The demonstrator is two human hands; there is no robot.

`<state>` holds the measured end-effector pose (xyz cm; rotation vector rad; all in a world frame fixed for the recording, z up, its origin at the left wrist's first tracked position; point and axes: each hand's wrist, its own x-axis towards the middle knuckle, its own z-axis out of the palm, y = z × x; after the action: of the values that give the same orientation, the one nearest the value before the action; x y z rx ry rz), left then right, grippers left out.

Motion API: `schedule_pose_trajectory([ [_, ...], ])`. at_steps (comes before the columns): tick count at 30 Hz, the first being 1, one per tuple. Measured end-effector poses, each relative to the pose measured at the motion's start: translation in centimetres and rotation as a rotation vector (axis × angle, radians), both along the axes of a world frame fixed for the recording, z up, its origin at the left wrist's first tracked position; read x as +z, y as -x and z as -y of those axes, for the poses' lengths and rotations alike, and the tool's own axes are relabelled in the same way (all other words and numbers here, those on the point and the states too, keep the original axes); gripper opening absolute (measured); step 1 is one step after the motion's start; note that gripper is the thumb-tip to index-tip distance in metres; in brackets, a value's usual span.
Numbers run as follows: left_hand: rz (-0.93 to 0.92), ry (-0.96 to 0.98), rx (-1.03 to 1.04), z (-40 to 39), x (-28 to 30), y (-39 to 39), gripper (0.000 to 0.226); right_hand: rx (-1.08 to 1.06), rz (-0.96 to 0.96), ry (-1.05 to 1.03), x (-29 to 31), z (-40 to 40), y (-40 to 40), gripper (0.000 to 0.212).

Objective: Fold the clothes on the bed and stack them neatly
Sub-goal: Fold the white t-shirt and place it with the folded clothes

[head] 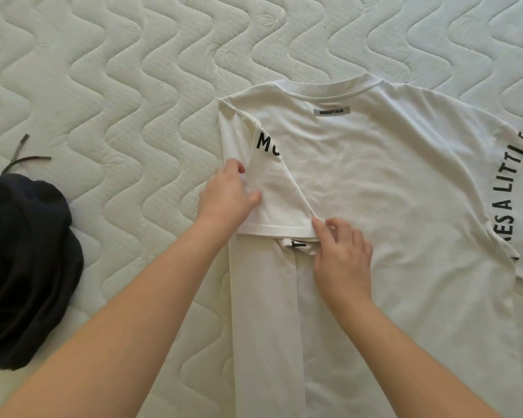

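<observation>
The left hand (228,194) rested on the outer edge of the folded-in short sleeve (272,206), its fingers curled over the cloth with thumb and forefinger closing on the fold, most likely to keep that side from sliding back out while the rest was squared up. The right hand (341,251) lay just beside it, forefinger stretched to the sleeve's hemmed corner and the other fingers loosely bent onto the fabric below; whether it pinched the hem or merely pressed it flat could not be told, though the aim seemed to be to line the sleeve up with the long fold beneath. Both hands worked on the large white cotton T-shirt with black lettering (390,191), which lay back-up across the right and middle of the bed, collar away from the person, a small grey woven label (331,111) under the neckline. Its left side had been turned inward as a long strip running toward the person; the right sleeve, printed with black words, lay flat and unfolded at the far right, so the fold looked about half done. Beyond the shirt stretched the pale quilted mattress with wavy stitching (118,86). At its left edge, well apart from the shirt, sat a crumpled dark navy garment with a drawcord (24,260), apparently unfolded. No basket, box or other container was in view, and no stack had been started.
</observation>
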<state>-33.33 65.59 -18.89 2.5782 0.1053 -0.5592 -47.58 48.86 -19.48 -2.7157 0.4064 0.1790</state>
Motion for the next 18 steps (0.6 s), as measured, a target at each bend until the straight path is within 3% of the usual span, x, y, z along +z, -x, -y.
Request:
schedule_pose_trajectory([
  [5, 0.508, -0.04, -0.293, 1.2, -1.3, -2.3, 0.042, 0.081, 0.154, -0.069, 0.2, -1.7, -2.1, 0.055],
  [8, 0.435, -0.202, -0.519, 1.7, -3.4, -3.7, 0.054, 0.244, 0.173, -0.031, -1.0, -3.1, -4.3, 0.053],
  [11, 0.299, -0.326, -0.58, 1.9, -5.2, -5.3, 0.062, 0.33, 0.068, 0.068, -3.1, -2.8, -4.5, 0.057],
  [18, 0.311, -0.292, -0.56, 2.1, -6.6, -6.0, 0.067, 0.31, 0.039, 0.143, -5.4, -1.9, -1.3, 0.062],
])
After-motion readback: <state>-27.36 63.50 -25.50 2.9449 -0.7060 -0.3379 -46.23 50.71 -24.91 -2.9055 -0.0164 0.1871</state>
